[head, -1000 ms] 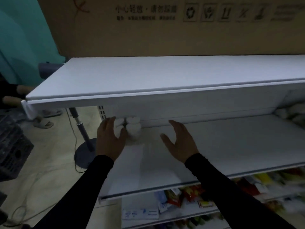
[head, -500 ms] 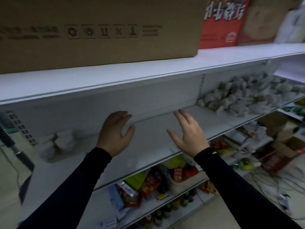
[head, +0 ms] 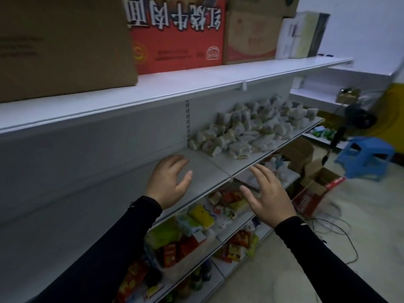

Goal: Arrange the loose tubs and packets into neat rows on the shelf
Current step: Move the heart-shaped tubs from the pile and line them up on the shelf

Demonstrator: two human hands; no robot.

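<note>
Loose packets: a jumbled heap of pale, white-and-tan wrapped packets [head: 251, 130] lies on the white metal middle shelf [head: 209, 171], on its right-hand section, piled against the back panel and spilling toward the front edge. Nothing there is in rows.

Your left hand [head: 169, 183]: it hovers over the bare left section of that shelf, fingers loosely bent, thumb out to the side, holding nothing. It is well apart from the heap.

Your right hand [head: 267, 196]: out in front of the shelf's front edge, fingers spread and nearly straight, palm turned down and away from you, nothing in it. It sits nearer the heap than the left one, yet touches none of it.

Sleeves: both your arms are in long black sleeves [head: 122, 241].

Shelf above: the white top shelf [head: 185, 84] carries a large plain brown cardboard box [head: 63, 44] on the left, a red printed carton with white characters [head: 177, 33] beside it, then a tan carton [head: 251, 33] further right.

Shelves below: bright yellow, green and red snack packs [head: 196, 221] lie mixed on the lower shelf.

Floor: on the right you have an open red-sided cardboard box [head: 317, 186] and a blue plastic stool [head: 367, 158], with a black fan [head: 358, 119] behind.
</note>
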